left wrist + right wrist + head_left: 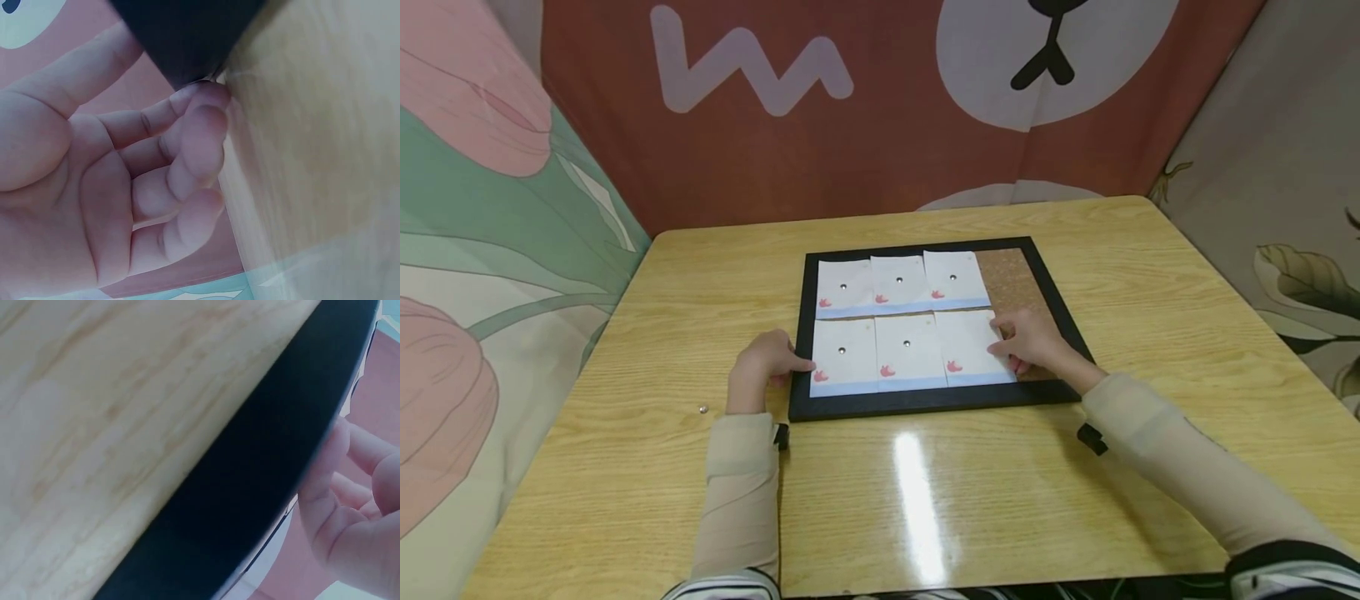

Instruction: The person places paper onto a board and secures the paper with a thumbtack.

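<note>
A black-framed cork board (1011,279) lies on the table with white note sheets in two rows of three, each with a pink figure and a blue lower band. My left hand (769,357) grips the board's left edge, thumb over the frame and fingers curled at its side, as the left wrist view shows (156,169). With thumb and forefinger, my right hand (1028,337) holds the right edge of the lower right note sheet (966,346). That sheet shows no pin; the others each have a silver pin (907,343). Its fingertips are partly hidden in the right wrist view.
One small silver pin (703,409) lies on the wooden table (625,483), left of the board. Bare cork shows along the board's right side. A red patterned cloth (887,167) hangs behind the table, with floral cloths at both sides.
</note>
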Demonstrator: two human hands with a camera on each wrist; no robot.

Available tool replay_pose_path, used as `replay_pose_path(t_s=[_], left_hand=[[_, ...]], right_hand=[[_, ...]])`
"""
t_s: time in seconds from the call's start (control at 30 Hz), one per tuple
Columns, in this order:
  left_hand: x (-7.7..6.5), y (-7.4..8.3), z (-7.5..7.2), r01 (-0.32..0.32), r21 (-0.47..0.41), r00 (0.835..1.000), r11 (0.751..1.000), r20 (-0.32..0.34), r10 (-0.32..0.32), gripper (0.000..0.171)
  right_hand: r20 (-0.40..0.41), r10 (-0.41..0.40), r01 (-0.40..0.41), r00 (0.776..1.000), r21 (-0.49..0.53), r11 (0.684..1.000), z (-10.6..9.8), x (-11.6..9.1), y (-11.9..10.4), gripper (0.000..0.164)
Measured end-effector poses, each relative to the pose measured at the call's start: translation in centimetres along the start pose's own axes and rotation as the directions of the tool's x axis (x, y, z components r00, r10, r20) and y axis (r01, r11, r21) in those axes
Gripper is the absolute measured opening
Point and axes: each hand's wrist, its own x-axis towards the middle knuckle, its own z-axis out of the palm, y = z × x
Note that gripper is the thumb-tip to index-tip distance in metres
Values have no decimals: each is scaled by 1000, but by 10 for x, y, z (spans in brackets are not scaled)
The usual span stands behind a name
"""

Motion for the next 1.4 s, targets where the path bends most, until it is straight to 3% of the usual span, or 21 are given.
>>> replay_pose_path(t_s=[0.17,0.4,0.57,0.7,0.87,1.03,1.4], left_hand=[[0,0,0,-2,1,1000,1000,4,2,35],[-1,1,1,5,13,1000,1000,-6,-5,38],[-2,-2,1,-1,15,1000,1000,-11,1,38],[-2,-2,0,3,22,1000,1000,-5,-3,37],[-3,1,-1,-8,39,1000,999,4,8,36],[-7,-1,-4,-29,52,999,998,-22,30,34],[-23,-15,-15,-55,-41,997,998,-61,52,37]], right_hand=[[30,-37,39,999,-52,998,-2,-1,1,50],[123,-12,11,992,6,1000,-7,-3,2,56],[156,-23,22,987,8,1000,-7,-2,-3,20],[173,-39,41,984,-6,999,-8,-1,-5,20],[174,-38,46,984,-41,998,-9,-2,-5,35],[173,-37,48,984,-59,997,-9,-3,-4,22],[160,-68,80,985,-68,994,-8,-2,-2,29]])
